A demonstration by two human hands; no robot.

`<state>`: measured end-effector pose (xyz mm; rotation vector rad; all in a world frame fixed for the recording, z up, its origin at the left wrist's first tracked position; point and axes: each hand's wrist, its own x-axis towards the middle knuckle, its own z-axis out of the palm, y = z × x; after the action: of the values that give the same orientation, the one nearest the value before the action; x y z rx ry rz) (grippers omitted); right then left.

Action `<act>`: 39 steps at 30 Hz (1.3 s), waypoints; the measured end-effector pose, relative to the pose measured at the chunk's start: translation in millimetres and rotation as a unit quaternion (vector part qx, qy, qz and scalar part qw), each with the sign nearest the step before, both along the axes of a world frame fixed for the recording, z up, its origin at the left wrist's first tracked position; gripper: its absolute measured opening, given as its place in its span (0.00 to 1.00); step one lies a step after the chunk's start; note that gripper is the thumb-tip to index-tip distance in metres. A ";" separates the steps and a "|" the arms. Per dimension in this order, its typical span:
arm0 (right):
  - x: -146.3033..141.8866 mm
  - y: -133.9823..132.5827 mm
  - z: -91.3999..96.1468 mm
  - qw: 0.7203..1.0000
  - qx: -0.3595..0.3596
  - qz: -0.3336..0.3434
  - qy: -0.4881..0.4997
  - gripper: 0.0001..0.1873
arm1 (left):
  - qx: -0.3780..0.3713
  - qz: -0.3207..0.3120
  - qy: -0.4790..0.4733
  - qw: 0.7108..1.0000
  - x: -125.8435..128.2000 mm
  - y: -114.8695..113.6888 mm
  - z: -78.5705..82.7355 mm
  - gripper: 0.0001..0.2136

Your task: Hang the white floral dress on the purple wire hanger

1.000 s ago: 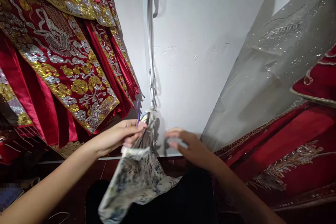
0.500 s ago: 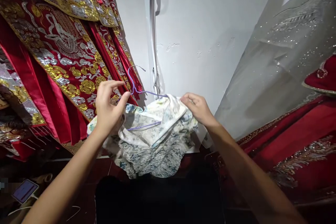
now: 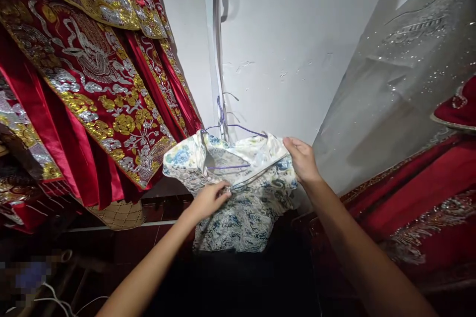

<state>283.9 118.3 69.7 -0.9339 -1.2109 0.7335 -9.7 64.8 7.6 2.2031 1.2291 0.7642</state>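
Note:
A white floral blouse (image 3: 241, 218) with blue and yellow-green print hangs in front of me on a purple wire hanger (image 3: 243, 129). The hanger's lower bar shows inside the neck opening, and its hook stands up above the collar. My left hand (image 3: 210, 200) pinches the front of the neckline at its lowest point, thumb and fingers together. At the right shoulder, my right hand (image 3: 302, 158) is closed on the blouse's fabric near the sleeve. Both shoulders of the blouse lie spread over the hanger. The lower hem ends above my dark clothing.
Red garments (image 3: 92, 69) with gold and silver embroidery hang at the left. On the right are a sheer sparkling cover (image 3: 372, 94) and a red beaded garment (image 3: 420, 208). A white wall (image 3: 275, 25) stands behind. White cables (image 3: 55, 297) lie at the lower left.
My left hand has moved from the left shoulder and hanger down to the front neckline and closed there. The blouse and hanger have shifted right, and the left shoulder now lies spread out.

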 end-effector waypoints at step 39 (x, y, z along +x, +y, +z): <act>-112.6 -72.8 -194.5 0.989 -0.038 0.002 -0.140 0.11 | -0.101 0.032 -0.500 0.859 18.6 33.1 97.3 0.20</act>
<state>171.3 45.6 -124.9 -1.1254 -1.4373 0.6709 8.9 98.0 104.9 1.2390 0.7633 1.4634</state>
